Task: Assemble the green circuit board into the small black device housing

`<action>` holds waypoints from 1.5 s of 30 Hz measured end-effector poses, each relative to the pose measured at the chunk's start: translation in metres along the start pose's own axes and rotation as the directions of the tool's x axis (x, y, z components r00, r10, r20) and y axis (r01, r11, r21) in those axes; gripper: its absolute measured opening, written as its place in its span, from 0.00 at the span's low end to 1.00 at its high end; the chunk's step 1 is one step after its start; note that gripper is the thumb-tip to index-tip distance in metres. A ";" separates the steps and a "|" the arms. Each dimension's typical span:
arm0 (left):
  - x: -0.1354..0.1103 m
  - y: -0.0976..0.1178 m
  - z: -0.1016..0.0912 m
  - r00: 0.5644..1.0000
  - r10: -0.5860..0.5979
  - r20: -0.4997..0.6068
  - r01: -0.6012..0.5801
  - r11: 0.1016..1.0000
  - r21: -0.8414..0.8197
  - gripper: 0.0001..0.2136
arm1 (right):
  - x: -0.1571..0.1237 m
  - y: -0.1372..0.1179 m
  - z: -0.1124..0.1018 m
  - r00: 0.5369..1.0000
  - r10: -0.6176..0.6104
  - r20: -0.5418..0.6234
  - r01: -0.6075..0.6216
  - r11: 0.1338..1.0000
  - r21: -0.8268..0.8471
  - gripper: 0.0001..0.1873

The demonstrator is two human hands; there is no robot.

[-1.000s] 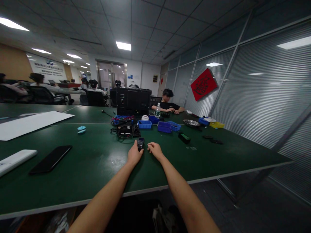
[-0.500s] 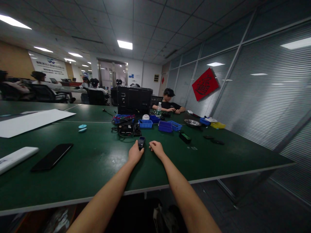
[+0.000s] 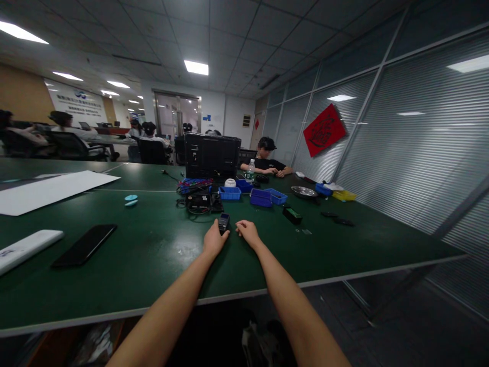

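Note:
My left hand is wrapped round a small dark handheld device with a screen at its top and pale marks below. The hand covers the lower part of the device, which sits at or just above the green tabletop. To its right, my right hand rests near the table surface with fingers curled in and closed, apart from the device. Nothing shows in those fingers. Beyond the device lie a black box with cables and a blue bin with a baseball behind it.
A dark monitor stands at the back. Right of centre are a purple-blue bin, a black-and-green box and a metal dish. At left lie a black slab and a white bar. Another person sits across the table.
The view has shifted very slightly. Both hands keep nearly the same place and grip, with the device still in my left hand.

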State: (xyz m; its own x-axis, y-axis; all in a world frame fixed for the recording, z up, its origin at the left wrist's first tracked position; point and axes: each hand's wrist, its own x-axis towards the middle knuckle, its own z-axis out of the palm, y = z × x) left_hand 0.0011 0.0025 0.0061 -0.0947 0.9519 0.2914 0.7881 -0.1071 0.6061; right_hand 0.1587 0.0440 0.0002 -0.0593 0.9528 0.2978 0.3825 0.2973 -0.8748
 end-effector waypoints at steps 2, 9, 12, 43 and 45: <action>0.000 0.000 0.000 1.000 -0.010 -0.005 0.010 1.000 0.007 0.33 | 0.000 0.000 -0.001 1.000 -0.002 0.001 0.002 1.000 0.003 0.10; 0.000 -0.001 0.000 0.999 -0.038 0.011 0.038 0.999 0.016 0.32 | 0.000 0.001 -0.002 1.000 -0.014 0.008 0.014 1.000 0.010 0.10; 0.000 -0.001 0.000 1.000 -0.028 -0.007 0.028 1.000 0.014 0.31 | 0.000 0.001 -0.001 1.000 -0.016 0.007 0.016 1.000 0.015 0.10; -0.004 -0.036 -0.045 0.976 -0.196 -0.090 0.202 0.978 0.058 0.23 | 0.000 0.006 -0.007 0.999 0.029 -0.020 -0.026 0.992 0.121 0.10; -0.002 -0.055 -0.066 0.964 -0.238 -0.118 0.249 0.964 0.090 0.23 | 0.001 0.006 -0.007 0.999 0.039 -0.019 -0.037 0.991 0.129 0.10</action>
State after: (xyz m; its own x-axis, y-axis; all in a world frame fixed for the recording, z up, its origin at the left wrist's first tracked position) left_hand -0.0823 -0.0120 0.0209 -0.3506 0.9092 0.2245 0.7915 0.1595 0.5900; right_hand 0.1675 0.0466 -0.0025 -0.0264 0.9624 0.2705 0.2622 0.2678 -0.9271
